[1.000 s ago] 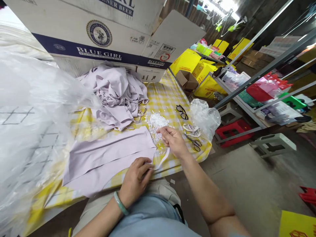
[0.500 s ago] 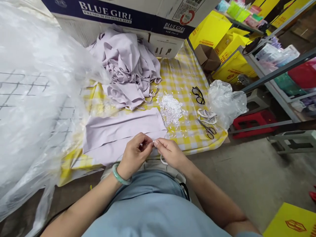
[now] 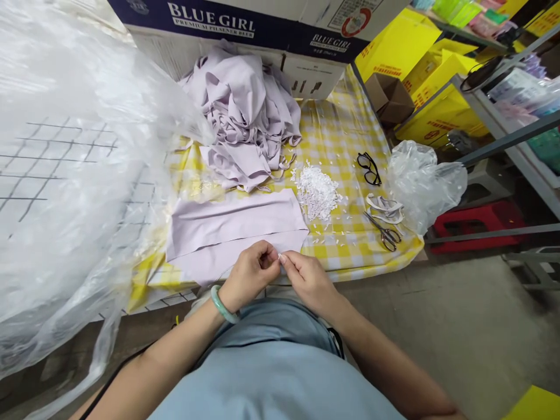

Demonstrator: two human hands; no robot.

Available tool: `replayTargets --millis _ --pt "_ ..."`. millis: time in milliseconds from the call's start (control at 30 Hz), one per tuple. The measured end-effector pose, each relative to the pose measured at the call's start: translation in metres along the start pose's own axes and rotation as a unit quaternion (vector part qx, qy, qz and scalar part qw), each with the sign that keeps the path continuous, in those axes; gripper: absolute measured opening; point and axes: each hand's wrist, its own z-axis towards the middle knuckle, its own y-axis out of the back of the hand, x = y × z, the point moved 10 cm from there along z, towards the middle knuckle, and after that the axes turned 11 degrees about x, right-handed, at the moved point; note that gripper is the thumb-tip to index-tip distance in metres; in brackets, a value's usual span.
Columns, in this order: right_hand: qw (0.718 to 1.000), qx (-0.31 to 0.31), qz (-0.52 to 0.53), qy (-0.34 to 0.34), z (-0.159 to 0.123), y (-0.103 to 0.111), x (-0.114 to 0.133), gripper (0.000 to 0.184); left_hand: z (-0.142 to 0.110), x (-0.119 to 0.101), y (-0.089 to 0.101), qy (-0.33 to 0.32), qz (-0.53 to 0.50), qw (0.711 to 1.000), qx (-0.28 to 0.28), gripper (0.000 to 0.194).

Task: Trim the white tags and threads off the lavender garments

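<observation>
The left hand (image 3: 252,273) and right hand (image 3: 311,282) are pinching a white bit (image 3: 280,256), grips narrow. One cloth (image 3: 236,220) is lying flat on the table (image 3: 356,125); the heap (image 3: 238,93) (done or not, unclear) is lying crumpled.

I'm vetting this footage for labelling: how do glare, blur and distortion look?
Head view: pale glare washes out parts of the plastic sheeting; the floor looks soft; the carton and rack slant, perhaps from lens stretch or camera tilt; the white bit between the left hand and right hand is too small to identify.
</observation>
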Motion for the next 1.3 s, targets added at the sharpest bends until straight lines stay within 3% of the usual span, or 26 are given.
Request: replayTargets --millis 167,267,400,600,667,733,833,1067,1300 --pt "0.983 0.018 0.177 -0.051 -0.002 -0.007 -0.029 0.031 -0.001 0.013 -0.004 0.074 -0.142 0.985 0.068 0.021" --pt "0.98 0.033 0.192 -0.036 0.002 -0.01 -0.026 0.03 -0.001 0.015 -0.008 0.091 -0.181 0.975 0.096 0.022" --pt "0.993 -0.003 0.122 -0.01 0.01 0.0 -0.016 0.026 0.005 0.003 0.002 0.031 -0.108 0.991 0.072 0.013" --pt "0.977 0.015 0.211 -0.003 0.027 0.003 -0.015 0.026 0.012 -0.012 0.018 -0.042 0.041 0.998 0.032 0.009" --pt "0.967 -0.006 0.252 -0.03 0.032 0.005 -0.022 0.026 0.014 -0.024 0.029 -0.097 0.147 0.984 -0.017 0.007" --pt "0.956 -0.028 0.283 -0.075 0.036 0.005 -0.032 0.025 0.015 -0.036 0.032 -0.154 0.265 0.95 -0.056 0.015" --pt "0.94 -0.036 0.314 -0.125 0.041 -0.002 -0.042 0.021 0.026 -0.035 0.027 -0.188 0.368 0.909 -0.052 0.022" --pt "0.915 -0.057 0.364 -0.163 0.048 -0.011 -0.049 0.018 0.037 -0.027 0.04 -0.211 0.307 0.923 -0.095 0.012" --pt "0.896 -0.096 0.402 -0.161 0.057 -0.007 -0.045 0.017 0.039 -0.023 0.046 -0.179 0.265 0.945 -0.072 0.013"
